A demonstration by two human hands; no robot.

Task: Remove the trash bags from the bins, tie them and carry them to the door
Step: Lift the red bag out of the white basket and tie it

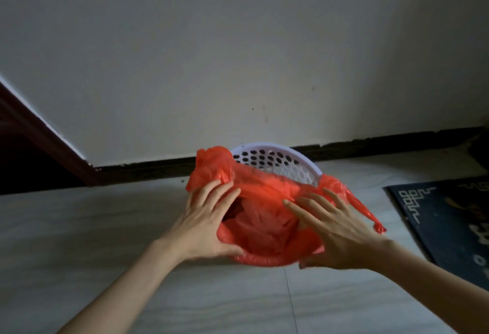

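Both hands on red bag (264,217) over bin (277,160): left hand (206,225) gripping the nine-o'clock rim, right hand (336,230) spread flat at three.

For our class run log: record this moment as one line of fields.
stage: bag removal, untied | left hand: grips red plastic trash bag rim | right hand: fingers spread on bag | white perforated plastic bin: by wall

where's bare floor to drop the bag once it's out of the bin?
Bare floor left of the bin, between baseboard and left hand. More in front, under both forearms. Crowded right: right hand, bag handle, dark mat.
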